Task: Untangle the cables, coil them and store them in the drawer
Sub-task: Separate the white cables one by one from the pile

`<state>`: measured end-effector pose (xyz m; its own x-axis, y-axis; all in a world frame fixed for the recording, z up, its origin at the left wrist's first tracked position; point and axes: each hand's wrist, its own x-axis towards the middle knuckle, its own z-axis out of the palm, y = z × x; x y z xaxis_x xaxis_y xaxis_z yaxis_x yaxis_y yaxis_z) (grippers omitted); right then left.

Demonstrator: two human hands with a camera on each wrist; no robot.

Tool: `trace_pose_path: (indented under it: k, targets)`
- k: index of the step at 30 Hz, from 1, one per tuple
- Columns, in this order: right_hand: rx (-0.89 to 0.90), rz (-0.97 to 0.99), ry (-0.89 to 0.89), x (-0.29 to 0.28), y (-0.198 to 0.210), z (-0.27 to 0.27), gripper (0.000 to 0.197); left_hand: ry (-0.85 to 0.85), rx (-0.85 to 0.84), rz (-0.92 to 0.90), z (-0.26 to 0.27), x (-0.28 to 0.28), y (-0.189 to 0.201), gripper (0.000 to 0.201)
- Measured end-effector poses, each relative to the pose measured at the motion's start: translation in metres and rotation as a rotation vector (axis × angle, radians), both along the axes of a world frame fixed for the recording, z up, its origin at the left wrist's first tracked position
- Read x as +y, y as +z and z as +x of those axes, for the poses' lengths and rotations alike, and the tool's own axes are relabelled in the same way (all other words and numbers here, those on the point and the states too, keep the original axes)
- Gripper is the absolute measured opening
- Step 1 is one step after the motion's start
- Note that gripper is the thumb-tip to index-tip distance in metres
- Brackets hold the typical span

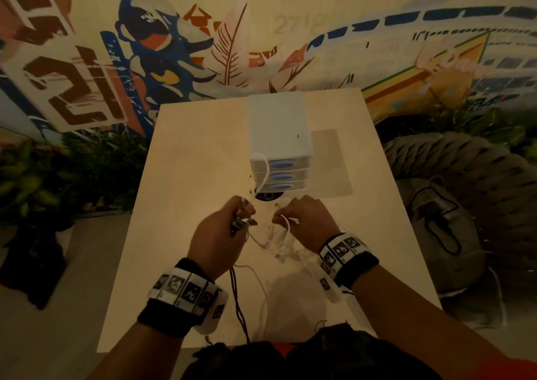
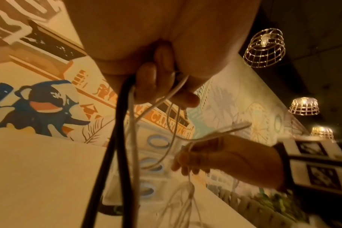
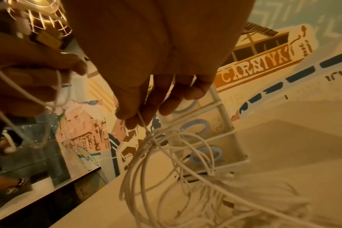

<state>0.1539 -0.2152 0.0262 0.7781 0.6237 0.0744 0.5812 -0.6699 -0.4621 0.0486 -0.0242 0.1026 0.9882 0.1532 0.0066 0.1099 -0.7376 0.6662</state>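
Note:
A white drawer unit (image 1: 279, 135) with three shut, blue-handled drawers stands mid-table. In front of it my left hand (image 1: 242, 217) grips a bundle of cable ends. From that fist a black cable (image 1: 236, 298) and thin white ones hang to the table; the curled fingers (image 2: 146, 83) show around the black cable (image 2: 115, 138). My right hand (image 1: 283, 215) pinches a white cable (image 3: 142, 121) between thumb and fingers. Tangled white cable loops (image 3: 166, 169) hang from it onto the table (image 1: 174, 234). Another white cable (image 1: 263, 170) drapes over the unit's front.
A grey mat (image 1: 331, 161) lies to the right of the drawer unit. A dark round object (image 1: 268, 197) sits at the unit's base. Right of the table lies a grey bag (image 1: 441, 228), and plants (image 1: 43, 176) stand to the left. Wire lamps (image 2: 263, 49) hang overhead.

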Motion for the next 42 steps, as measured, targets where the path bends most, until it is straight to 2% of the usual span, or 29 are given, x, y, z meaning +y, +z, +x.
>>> trace_pose_path:
  k: [3, 6, 7, 8, 12, 16, 19, 25, 29, 39, 42]
  targets:
    - [0.032, -0.017, 0.044, 0.009, 0.008, -0.004, 0.025, -0.065, 0.100, 0.088, 0.005, -0.015, -0.008, 0.023]
    - [0.054, -0.016, 0.043, 0.012, 0.015, -0.006, 0.023, -0.073, 0.174, 0.107, 0.009, -0.028, -0.015, 0.011]
    - [0.062, 0.000, 0.037, 0.012, 0.017, -0.006, 0.022, -0.053, 0.195, 0.082, 0.010, -0.031, -0.016, 0.006]
    - [0.066, 0.009, 0.035, 0.012, 0.018, -0.007, 0.022, -0.021, 0.217, 0.034, 0.011, -0.033, -0.017, 0.010]
    - [0.019, 0.002, 0.057, 0.016, 0.025, -0.011, 0.023, 0.146, 0.267, -0.217, 0.018, -0.035, -0.019, 0.040]
    - [0.061, -0.005, 0.064, 0.018, 0.022, -0.014, 0.020, 0.042, 0.326, -0.219, 0.018, -0.035, -0.014, 0.035]
    - [0.122, 0.061, 0.047, 0.017, 0.013, -0.012, 0.021, 0.083, 0.286, -0.256, 0.017, -0.030, -0.012, 0.031]
    - [0.303, -0.085, 0.007, 0.004, -0.020, -0.005, 0.033, 0.266, 0.078, -0.485, 0.012, -0.011, 0.008, 0.040]
    - [0.370, -0.048, -0.086, -0.008, -0.039, -0.002, 0.028, 0.310, -0.025, -0.568, 0.010, 0.003, 0.028, 0.037]
    - [0.399, 0.097, -0.147, -0.018, -0.040, 0.013, 0.025, 0.304, -0.138, -0.599, -0.003, 0.005, 0.034, 0.029]
    - [0.380, 0.253, -0.272, -0.028, -0.039, 0.014, 0.027, 0.321, -0.117, -0.528, -0.004, 0.008, 0.030, 0.034]
